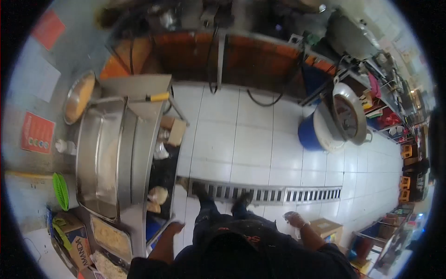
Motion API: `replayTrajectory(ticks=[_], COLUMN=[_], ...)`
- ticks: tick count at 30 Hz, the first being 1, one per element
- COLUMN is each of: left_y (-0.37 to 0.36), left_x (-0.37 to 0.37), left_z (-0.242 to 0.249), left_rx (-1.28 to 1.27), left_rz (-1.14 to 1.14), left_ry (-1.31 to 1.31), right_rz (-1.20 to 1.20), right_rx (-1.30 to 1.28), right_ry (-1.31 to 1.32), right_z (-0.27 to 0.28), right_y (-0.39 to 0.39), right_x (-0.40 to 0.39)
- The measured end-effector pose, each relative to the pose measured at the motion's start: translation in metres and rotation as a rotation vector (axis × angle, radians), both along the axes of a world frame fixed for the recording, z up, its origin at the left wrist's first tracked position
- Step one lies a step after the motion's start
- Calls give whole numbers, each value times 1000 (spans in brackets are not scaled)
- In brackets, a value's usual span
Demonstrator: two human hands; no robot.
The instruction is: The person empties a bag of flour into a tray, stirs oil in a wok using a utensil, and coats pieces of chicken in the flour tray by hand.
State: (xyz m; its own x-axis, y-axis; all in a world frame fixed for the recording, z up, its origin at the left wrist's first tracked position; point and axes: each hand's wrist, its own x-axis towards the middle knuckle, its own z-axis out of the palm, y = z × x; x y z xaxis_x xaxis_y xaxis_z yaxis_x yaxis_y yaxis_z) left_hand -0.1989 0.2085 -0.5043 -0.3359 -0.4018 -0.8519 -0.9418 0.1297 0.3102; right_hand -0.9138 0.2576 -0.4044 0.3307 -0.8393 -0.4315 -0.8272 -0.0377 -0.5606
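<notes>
A person stands on a white tiled floor [260, 139] in a working kitchen, seen from above. The left hand [175, 227] hangs just beside the near end of a steel counter [144, 139], close to its edge; whether it touches the edge, and whether its fingers are apart or together, cannot be told. The right hand [293, 217] appears gloved or wrapped in something pale and clear, held out over the floor well apart from the counter; its fingers look loosely curled, though whether they grip anything cannot be told. Both feet rest at a long metal floor drain grate [274, 194] that runs left to right across the tiles.

On the counter, a deep steel sink [100, 158] fills the middle. At its near end sits a tray of pale food [111, 238], with a cardboard box marked AMANDA [76, 242] and a green strainer [60, 190] to the left. At the far end rests a round metal bowl [78, 97], and a yellow-handled tool [158, 97] lies on the far end of the counter.

Farther right, a blue barrel [311, 135] stands on the floor beside a large wok [349, 114] tipped on its side. A small cardboard box [327, 228] sits near the right hand.
</notes>
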Motion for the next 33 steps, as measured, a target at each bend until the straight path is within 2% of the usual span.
replayTrajectory(ticks=[1, 2, 3, 4, 5, 7, 8, 10, 11, 13, 14, 16, 18, 20, 22, 25, 28, 30, 31, 32, 33], left_y=[8, 2, 4, 10, 9, -16, -17, -17, -26, -31, -8, -24, -64, -114, -161, -257, -355, -421, -453, -485, -509], left_x=[15, 32, 51, 61, 58, 27, 9, -23, -28, -77, -78, -79, -79, -87, -105, -120, -157, -164, -179, -214, -229], left_z=[16, 40, 70, 100, 128, 180, 183, 188, 194, 184, 177, 169, 160, 145, 131, 122, 130, 102, 106, 126, 118], left_rx=[29, -6, -150, -284, -304, -179, -204, -298, -318, -295, -277, -242, -213, -182, -151, -100, -44, -425, -478, -367, -400], left_rz=[-10, -13, -28, -45, -53, 285, 280, 890, 885, 846, 825, 773, 712, 646, 578, 476, 369, -6, -249, -312, -191], left_ry=[-231, -235, -117, 0, -6, -77, -81, 49, 50, 17, 0, -28, -43, -50, -60, -106, -174, 53, -12, -57, 67], right_rz=[129, 254, 395, 363, 350, 324, 245, 160, 115, 63, 49, 18, -364, -732, -731, -839, -76, 62, 51, 44, 48], right_rx=[-68, -123, -115, 20, -24, -96, -192, -304, -260, -221, -260, -304, -48, 246, 184, 260, -262, -221, -162, -99, 30], right_ry=[73, 149, 275, 435, 425, 413, 392, 362, 340, 313, 292, 274, -115, -370, -388, -405, 233, 368, 406, 440, 437], right_z=[-8, -10, 4, 31, 35, 39, 37, 39, 44, 51, 53, 53, 42, 65, 71, 58, -3, 14, 10, 4, 8], right_y=[-8, -8, -27, -45, -59, -75, -80, -94, -102, -113, -116, -123, -136, -155, -171, -189, -194, -196, -193, -188, -192], right_x=[-12, -22, -28, -23, -30, -44, -54, -64, -67, -64, -62, -56, -47, -36, -43, -50, -92, -101, -107, -111, -114])
